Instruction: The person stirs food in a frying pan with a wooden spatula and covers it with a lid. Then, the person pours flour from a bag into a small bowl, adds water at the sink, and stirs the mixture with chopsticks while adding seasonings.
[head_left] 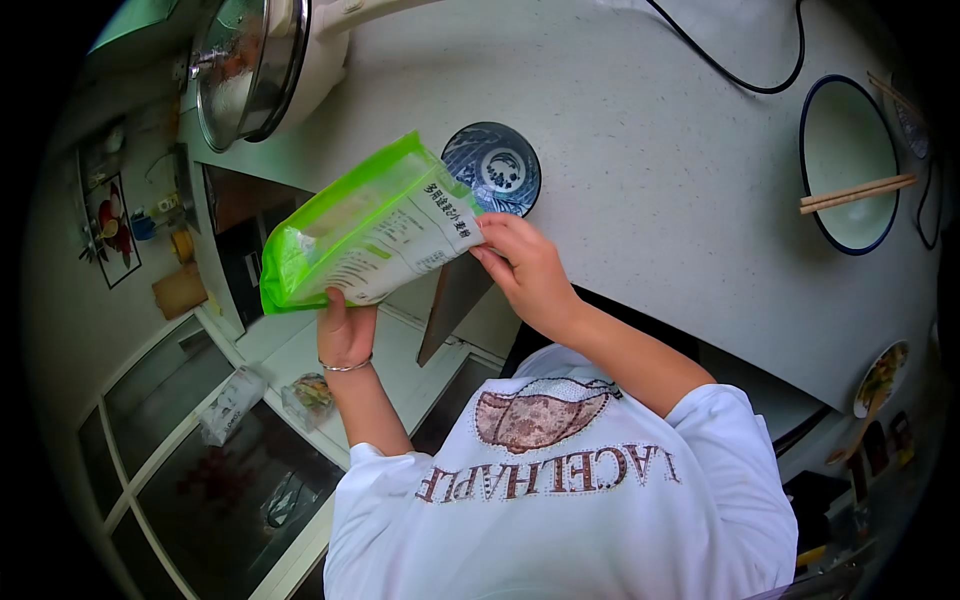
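Observation:
A green and white plastic bag (400, 235) with printed writing is held tilted in both hands, its top corner over the near left rim of a blue patterned bowl (503, 168). My left hand (347, 328) supports the bag's lower end from beneath, and a bracelet circles that wrist. At the other end, beside the bowl, the fingers of my right hand (523, 268) pinch the bag's edge. The visible inside of the bowl shows a blue and white pattern. Whether anything comes out of the bag cannot be made out.
A pot with a glass lid (238, 75) stands at the upper left of the counter (650, 180). Chopsticks (858, 194) rest across a large blue-rimmed bowl (850, 125) at the right. A black cable (745, 85) lies at the top. A plate of food (882, 378) is at the lower right.

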